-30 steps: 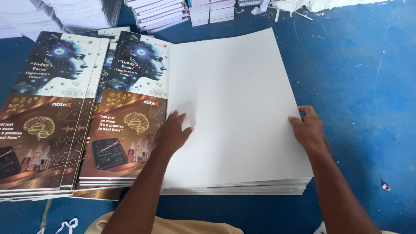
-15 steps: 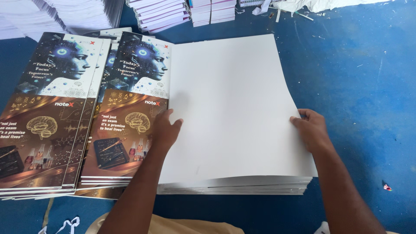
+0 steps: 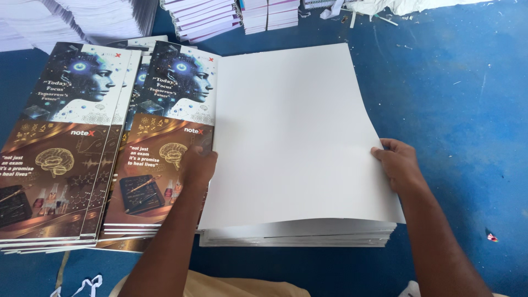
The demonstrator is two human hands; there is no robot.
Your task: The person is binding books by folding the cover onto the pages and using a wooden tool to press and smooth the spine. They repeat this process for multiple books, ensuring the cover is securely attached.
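A thick stack of large white sheets (image 3: pixel 297 234) lies on the blue surface in front of me. Its top white sheet (image 3: pixel 291 126) is lifted and bowed slightly above the pile. My left hand (image 3: pixel 198 168) grips that sheet's left edge, fingers tucked under it. My right hand (image 3: pixel 399 165) pinches its right edge, thumb on top. Just left of the pile lie fanned stacks of printed covers (image 3: pixel 159 143) with a blue face picture above and brown artwork below.
A second stack of the same printed covers (image 3: pixel 58 143) lies further left. Piles of bound white pads (image 3: pixel 203 16) and loose white paper (image 3: pixel 82 16) line the far edge. Blue surface (image 3: pixel 456 99) stretches to the right, with small scraps on it.
Both hands went from resting flat on the top sheet to gripping its side edges. The sheet has lifted off the pile and shifted slightly.
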